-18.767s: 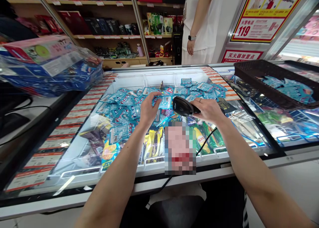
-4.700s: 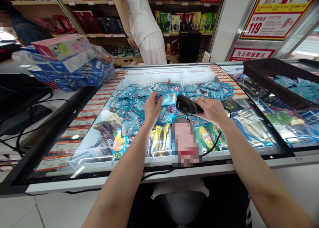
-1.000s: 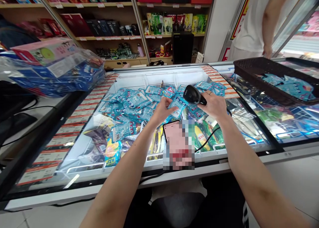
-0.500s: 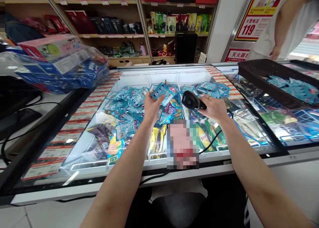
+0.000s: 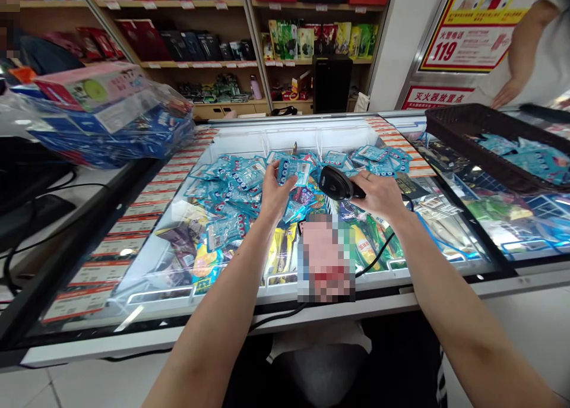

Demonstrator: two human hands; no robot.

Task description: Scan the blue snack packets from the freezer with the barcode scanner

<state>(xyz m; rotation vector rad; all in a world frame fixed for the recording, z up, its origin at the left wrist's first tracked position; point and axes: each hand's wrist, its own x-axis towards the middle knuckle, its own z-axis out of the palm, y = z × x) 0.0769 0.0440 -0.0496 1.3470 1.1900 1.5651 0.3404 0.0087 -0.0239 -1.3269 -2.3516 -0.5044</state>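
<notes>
My left hand (image 5: 275,191) is closed on a blue packet (image 5: 297,171), thumb along its lower edge, with a white barcode label facing up. Just right of it, my right hand (image 5: 378,193) grips a black barcode scanner (image 5: 336,183) by the handle. The scanner's head points left at the packet, a small distance apart from it. Beneath both hands is a lit glass-topped freezer (image 5: 146,271). Many similar blue packets (image 5: 240,179) lie heaped to the left, and more packets (image 5: 378,158) lie at the right rear.
A blurred-out flat object (image 5: 323,253) lies near the front edge, beside the scanner's black cable (image 5: 378,253). A plastic-wrapped bundle of boxes (image 5: 111,117) stands at left. At right, a dark brown basket (image 5: 467,123) holds blue packets. Another person's arm (image 5: 528,51) shows behind it.
The packet in my left hand has turned flatter, its label now more toward the scanner. The scanner has shifted slightly left and down. The other person's arm has moved right.
</notes>
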